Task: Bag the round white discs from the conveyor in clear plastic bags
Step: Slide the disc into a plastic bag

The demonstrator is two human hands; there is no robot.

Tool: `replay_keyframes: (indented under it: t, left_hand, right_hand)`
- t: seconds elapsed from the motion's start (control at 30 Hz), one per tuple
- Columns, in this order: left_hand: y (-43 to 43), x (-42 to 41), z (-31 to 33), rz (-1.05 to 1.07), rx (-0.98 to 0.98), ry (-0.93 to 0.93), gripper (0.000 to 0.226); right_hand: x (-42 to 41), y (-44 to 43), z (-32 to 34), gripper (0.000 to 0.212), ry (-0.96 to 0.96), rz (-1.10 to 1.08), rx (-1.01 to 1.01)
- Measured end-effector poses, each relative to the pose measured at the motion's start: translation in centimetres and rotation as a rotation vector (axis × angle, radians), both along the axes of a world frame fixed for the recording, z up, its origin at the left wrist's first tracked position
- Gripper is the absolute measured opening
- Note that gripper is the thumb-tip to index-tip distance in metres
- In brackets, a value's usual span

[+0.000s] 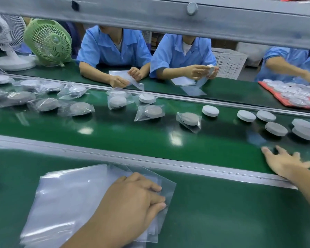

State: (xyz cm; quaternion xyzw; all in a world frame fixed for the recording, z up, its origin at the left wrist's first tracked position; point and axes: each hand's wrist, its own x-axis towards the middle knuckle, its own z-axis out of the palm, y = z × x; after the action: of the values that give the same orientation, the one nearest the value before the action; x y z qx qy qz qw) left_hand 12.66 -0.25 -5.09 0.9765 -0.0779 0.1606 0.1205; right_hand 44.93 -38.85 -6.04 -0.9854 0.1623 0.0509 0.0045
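Conveyor belt [115, 133] is the biggest risk. If it's running, the bare discs on the right side get carried out of reach, so a slow pick means a missed one or a long stretch over the metal rail [150, 161].

Bench [222, 212] on the near side is glossy green, so anything dropped there prob. slides.

Stack of clear plastic bags [70, 199] lies on it, fanned at the right edge w/ several sheets showing. Thin film clings, so 2 bags may lift as one, or the whole stack may skid when one is pulled.

Left hand [132, 199] lies on that stack, fingers laid nearly flat across the top sheets. Its grip holds nothing I can see; thumb is hidden. If it lifts off too early, the pile prob. shifts.

Right hand [284, 163] is out over the belt, past the rail, fingers spread wide, grip empty, a bit blurred.

Grey-topped disc [276, 128] is the nearest bare one, just beyond the fingertips & not touched. More white discs [246, 115] sit behind it. Risk here: spread fingers knock a neighbour, or the disc, smooth & low, slips from a one-hand pinch & rolls off.

Bagged disc [189, 119] lies further left, well apart from that hand, so there's little chance of grabbing it by mistake.
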Motion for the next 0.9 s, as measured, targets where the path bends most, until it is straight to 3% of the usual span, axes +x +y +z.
replay_keyframes:
  t: [0.13, 0.23, 0.4, 0.53, 0.67, 0.77, 0.83, 0.9]
  left_hand:
    - [-0.2, 0.1, -0.1, 0.014, -0.001, -0.009, 0.028]
    - [-0.2, 0.1, -0.3, 0.016, 0.013, -0.015, 0.020]
    - [-0.6, 0.0, -0.1, 0.024, 0.010, -0.035, 0.017]
    - [-0.9, -0.1, -0.1, 0.008, 0.007, -0.034, 0.023]
    - [-0.8, -0.1, -0.2, 0.009, -0.029, -0.032, 0.022]
    - [-0.8, -0.1, -0.3, 0.023, -0.048, -0.022, 0.030]
    - [-0.7, -0.1, -0.7, 0.025, -0.063, -0.025, 0.029]
    - [-0.6, 0.0, -1.0, 0.029, -0.059, -0.030, 0.028]
  right_hand:
    - [0.7, -3.2, 0.2, 0.090, -0.175, 0.078, -0.048]
    - [-0.2, -2.4, -0.2, 0.107, -0.005, 0.077, 0.009]
    - [-1.0, 5.0, 0.0, 0.094, -0.279, 0.414, -0.039]
    - [-2.3, 13.4, -0.8, 0.101, -0.034, 0.617, 0.023]
    - [-2.8, 17.3, -0.8, 0.095, -0.093, 0.704, 0.050]
    - [-2.1, 16.0, -0.3, 0.081, -0.188, 0.647, 0.019]
    - [-1.2, 12.4, 0.4, 0.074, -0.358, 0.484, -0.067]
    - [-0.4, 6.7, 0.8, 0.076, -0.400, 0.251, -0.138]
